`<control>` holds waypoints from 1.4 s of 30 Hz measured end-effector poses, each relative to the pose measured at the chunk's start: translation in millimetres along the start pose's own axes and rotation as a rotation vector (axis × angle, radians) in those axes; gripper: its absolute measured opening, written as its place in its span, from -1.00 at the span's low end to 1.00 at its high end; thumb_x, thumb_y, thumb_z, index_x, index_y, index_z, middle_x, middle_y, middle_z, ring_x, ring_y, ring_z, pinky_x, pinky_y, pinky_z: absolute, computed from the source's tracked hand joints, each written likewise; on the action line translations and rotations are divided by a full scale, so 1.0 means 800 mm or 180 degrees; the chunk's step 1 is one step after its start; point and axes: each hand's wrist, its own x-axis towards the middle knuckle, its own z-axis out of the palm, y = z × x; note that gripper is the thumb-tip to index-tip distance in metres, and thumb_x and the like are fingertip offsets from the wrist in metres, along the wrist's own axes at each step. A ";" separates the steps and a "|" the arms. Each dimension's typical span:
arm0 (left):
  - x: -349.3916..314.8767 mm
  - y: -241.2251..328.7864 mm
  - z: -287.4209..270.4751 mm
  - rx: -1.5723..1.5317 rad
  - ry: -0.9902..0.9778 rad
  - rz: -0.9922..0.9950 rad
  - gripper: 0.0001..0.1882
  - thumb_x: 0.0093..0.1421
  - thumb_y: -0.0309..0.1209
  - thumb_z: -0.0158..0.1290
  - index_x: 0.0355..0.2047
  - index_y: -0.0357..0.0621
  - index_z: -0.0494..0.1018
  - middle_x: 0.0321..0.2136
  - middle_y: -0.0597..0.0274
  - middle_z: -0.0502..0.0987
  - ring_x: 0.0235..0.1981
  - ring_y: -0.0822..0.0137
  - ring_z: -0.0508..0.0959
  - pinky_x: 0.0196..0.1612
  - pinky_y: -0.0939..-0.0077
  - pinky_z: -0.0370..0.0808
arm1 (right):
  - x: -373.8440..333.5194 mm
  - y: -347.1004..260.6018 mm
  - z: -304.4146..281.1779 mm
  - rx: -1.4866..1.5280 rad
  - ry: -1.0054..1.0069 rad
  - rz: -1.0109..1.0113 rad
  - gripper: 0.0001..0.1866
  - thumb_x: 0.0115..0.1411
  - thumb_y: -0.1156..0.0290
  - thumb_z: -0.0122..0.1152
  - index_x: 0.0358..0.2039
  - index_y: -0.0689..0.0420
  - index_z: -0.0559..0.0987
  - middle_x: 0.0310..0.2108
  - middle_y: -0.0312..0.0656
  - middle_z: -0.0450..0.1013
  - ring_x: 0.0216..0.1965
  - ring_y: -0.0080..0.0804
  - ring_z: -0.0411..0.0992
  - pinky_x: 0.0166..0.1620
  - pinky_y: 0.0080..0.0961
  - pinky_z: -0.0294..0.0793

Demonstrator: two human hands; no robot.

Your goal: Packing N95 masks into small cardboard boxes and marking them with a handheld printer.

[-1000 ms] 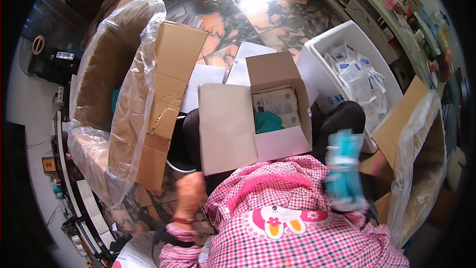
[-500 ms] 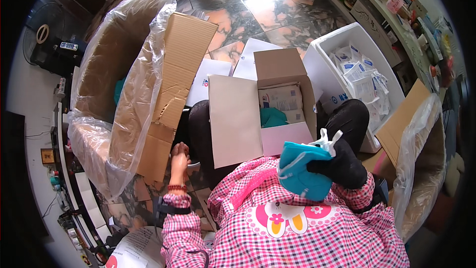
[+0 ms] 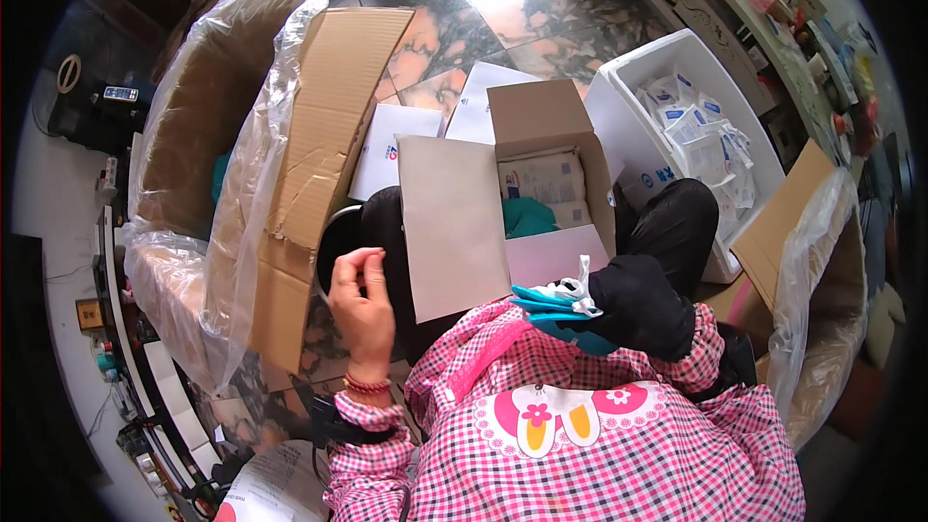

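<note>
My right hand (image 3: 643,302), in a black glove, is closed around a stack of teal folded face masks (image 3: 556,307) with white straps bunched on top. The stack is held low in front of my chest, just past the near edge of an open cardboard box (image 3: 454,232). In that box lie printed white packets (image 3: 546,179) and more teal masks (image 3: 530,217). My bare left hand (image 3: 362,304), a red bead bracelet at its wrist, hovers left of the box. Its fingers curl loosely, the thumb a little apart from them, and nothing shows in them.
At left stands a big carton (image 3: 333,126) lined with clear plastic, teal items inside. A dark bucket (image 3: 329,232) sits partly hidden beside it. A white foam box (image 3: 619,106) of small packets stands at right, near another plastic-lined carton (image 3: 822,329). White boxes (image 3: 396,140) lie beyond.
My left hand has come up from the dark bucket and turned, fingers curling. My right hand has tipped the mask stack edge-on and moved it slightly left. The view has shifted a little.
</note>
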 end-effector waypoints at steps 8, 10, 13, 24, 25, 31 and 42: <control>-0.007 0.119 0.032 -0.1469 -0.2287 0.0667 -0.83 0.22 -0.50 0.17 -0.17 -0.20 0.60 -0.21 0.12 0.61 -0.31 0.35 0.63 -0.27 0.56 0.54 | 0.005 -0.003 0.000 -0.0062 -0.0350 -0.0111 -0.76 0.00 0.25 0.48 -0.33 0.01 0.66 -0.47 -0.13 0.56 -0.50 -0.13 0.53 -0.44 -0.33 0.47; -0.006 0.128 0.041 -0.1516 -0.2885 0.0631 -0.79 0.20 -0.52 0.20 -0.13 -0.17 0.61 -0.20 0.15 0.61 -0.31 0.41 0.62 -0.31 0.62 0.56 | 0.004 -0.005 -0.006 -0.0105 -0.0348 -0.0191 -0.75 -0.02 0.25 0.48 -0.32 -0.02 0.65 -0.50 -0.15 0.54 -0.50 -0.12 0.52 -0.43 -0.33 0.47; -0.004 0.120 0.051 -0.1604 -0.3183 0.0836 -0.76 0.17 -0.54 0.22 -0.13 -0.16 0.61 -0.26 0.17 0.61 -0.34 0.42 0.62 -0.30 0.62 0.56 | -0.008 0.003 0.002 0.0133 -0.0305 -0.0175 -0.73 -0.04 0.24 0.49 -0.31 -0.04 0.64 -0.52 -0.16 0.52 -0.50 -0.12 0.51 -0.43 -0.32 0.46; -0.006 0.116 0.059 -0.1338 -0.3413 0.0341 -0.89 0.20 -0.56 0.18 -0.27 -0.30 0.53 -0.38 0.12 0.62 -0.35 0.34 0.65 -0.23 0.55 0.59 | -0.003 0.007 0.007 -0.0004 -0.0658 -0.0073 -0.77 0.07 0.19 0.39 -0.31 0.02 0.66 -0.49 -0.11 0.56 -0.49 -0.13 0.55 -0.40 -0.31 0.53; -0.007 0.113 0.061 -0.1263 -0.3461 0.0322 -0.89 0.20 -0.56 0.18 -0.26 -0.31 0.53 -0.39 0.12 0.63 -0.34 0.34 0.65 -0.22 0.54 0.60 | -0.002 0.006 0.009 -0.0047 -0.0658 -0.0110 -0.76 0.06 0.19 0.40 -0.31 0.02 0.66 -0.48 -0.11 0.56 -0.49 -0.14 0.55 -0.39 -0.32 0.53; 0.000 0.101 0.064 -0.1514 -0.3642 -0.0275 -0.81 0.17 -0.57 0.19 -0.20 -0.35 0.54 -0.34 0.15 0.63 -0.30 0.41 0.63 -0.15 0.55 0.58 | 0.000 0.002 0.013 0.0086 -0.0587 0.0003 -0.77 0.06 0.24 0.42 -0.31 0.06 0.66 -0.46 -0.09 0.57 -0.45 -0.14 0.57 -0.37 -0.32 0.56; 0.014 0.115 0.068 -0.0904 -0.3343 0.0194 -0.81 0.19 -0.55 0.18 -0.18 -0.33 0.56 -0.34 0.11 0.64 -0.32 0.39 0.64 -0.17 0.56 0.58 | 0.010 -0.002 0.003 -0.0318 -0.0547 0.0056 -0.82 0.04 0.34 0.39 -0.34 0.09 0.67 -0.46 -0.08 0.57 -0.44 -0.12 0.58 -0.36 -0.27 0.56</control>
